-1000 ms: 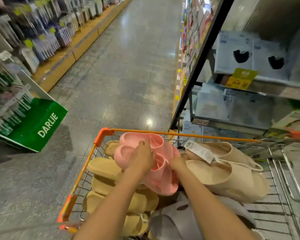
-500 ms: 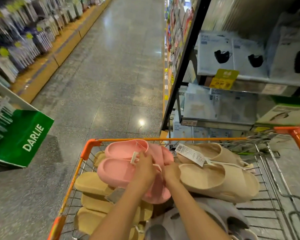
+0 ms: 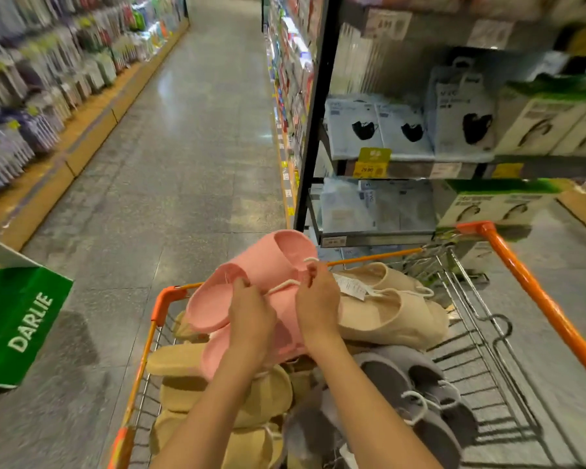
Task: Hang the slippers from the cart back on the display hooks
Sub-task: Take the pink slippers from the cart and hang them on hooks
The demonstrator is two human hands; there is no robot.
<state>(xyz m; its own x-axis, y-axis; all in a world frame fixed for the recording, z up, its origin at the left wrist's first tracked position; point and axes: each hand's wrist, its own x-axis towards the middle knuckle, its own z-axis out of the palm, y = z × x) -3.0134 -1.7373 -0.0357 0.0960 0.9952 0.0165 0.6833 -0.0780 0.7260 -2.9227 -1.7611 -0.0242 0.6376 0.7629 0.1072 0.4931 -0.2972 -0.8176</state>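
Head view: both forearms reach forward over the cart (image 3: pixel 535 299). The left hand (image 3: pixel 251 313) and right hand (image 3: pixel 317 299) pinch the white cord (image 3: pixel 285 285) joining the pink slippers (image 3: pixel 251 282), held above the pile. In the cart lie beige (image 3: pixel 393 316), yellow (image 3: pixel 190 387) and grey slippers (image 3: pixel 416 394).

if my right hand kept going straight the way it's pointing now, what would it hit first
Probably the pink slippers: the right hand points up and away from the body, its fingertips at the white cord on that pair. Beyond them lies the cart's orange front rim, though depth is hard to judge.
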